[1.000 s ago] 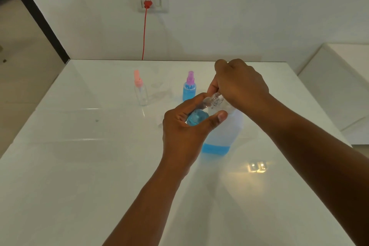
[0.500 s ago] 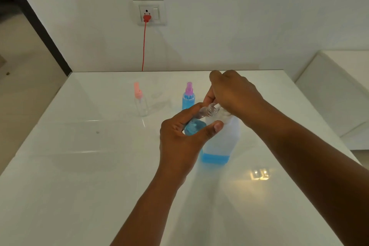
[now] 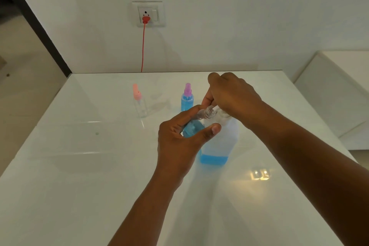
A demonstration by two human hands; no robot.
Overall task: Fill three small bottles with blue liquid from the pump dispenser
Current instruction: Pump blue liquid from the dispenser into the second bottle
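No real change over the last second: left hand [image 3: 179,142] still grips the tilted small bottle [image 3: 196,126], neck at the pump dispenser [image 3: 219,142] spout; right hand [image 3: 231,96] stays clamped on the pump head. Bottle partly blue, filling continues. Behind the dispenser: purple-capped bottle [image 3: 187,98] filled, pink-capped bottle [image 3: 139,102] empty.

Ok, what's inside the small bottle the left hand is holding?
Blue liquid shows in the small bottle, between the fingers of the left hand; its clear neck looks empty. The hand covers most of the body, so the exact level can't be seen.
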